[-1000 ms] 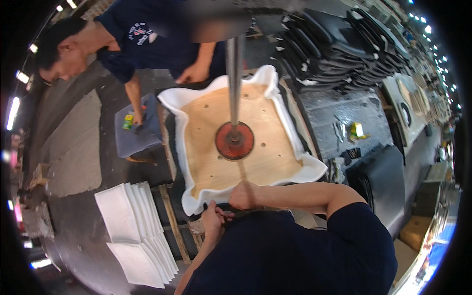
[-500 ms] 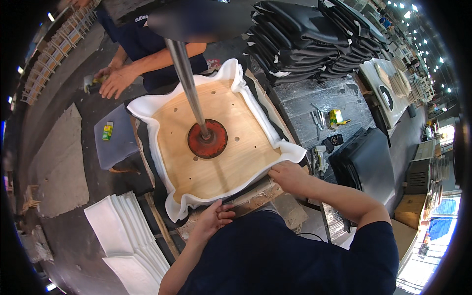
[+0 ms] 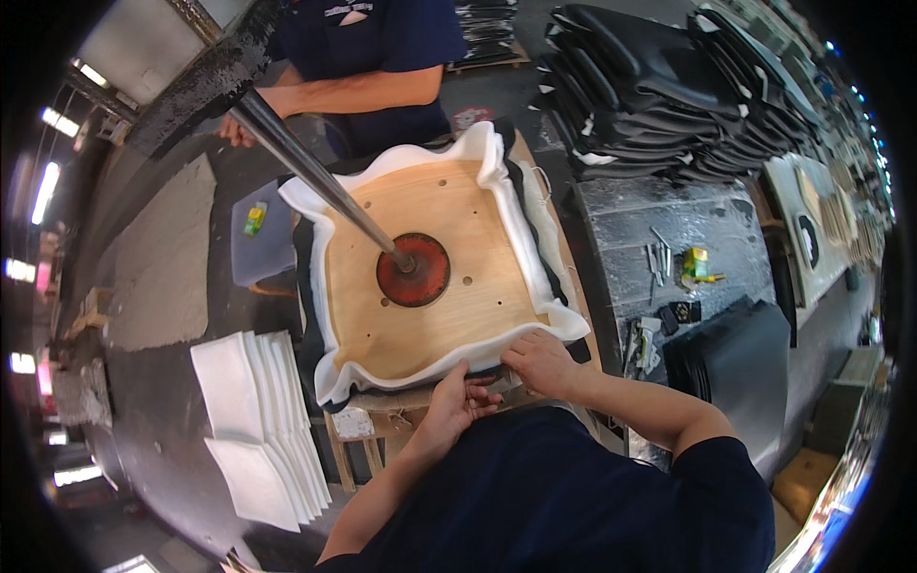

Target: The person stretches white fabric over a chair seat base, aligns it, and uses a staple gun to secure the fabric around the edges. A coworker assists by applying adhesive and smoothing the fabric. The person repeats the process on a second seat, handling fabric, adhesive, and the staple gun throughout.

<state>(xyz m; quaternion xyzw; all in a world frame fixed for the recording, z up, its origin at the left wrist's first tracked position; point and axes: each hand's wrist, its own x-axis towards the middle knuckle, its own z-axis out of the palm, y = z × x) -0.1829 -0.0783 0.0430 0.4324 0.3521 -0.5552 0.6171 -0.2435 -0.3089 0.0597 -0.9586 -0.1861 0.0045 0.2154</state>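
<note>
A square wooden panel with small holes lies inside white padding whose edges curl up around it. A dark cover shows beneath the padding. A metal rod ends in a round red disc that sits on the panel. At the near edge, my right hand is closed on the dark cover's edge, against the padding; its fingertips are partly hidden. Just left of it, my left hand has its thumb raised at the padding and its fingers apart, loosely bent.
Another person's arm is across the work. Black covers are piled at the far right. On the right-hand table lie metal pieces, a yellow-green box and a tool. White sheets are stacked at the left.
My left hand has moved right along the near edge, closer to my right hand. The view has shifted, and the other person's hands have drawn back behind the rod's upper mount.
</note>
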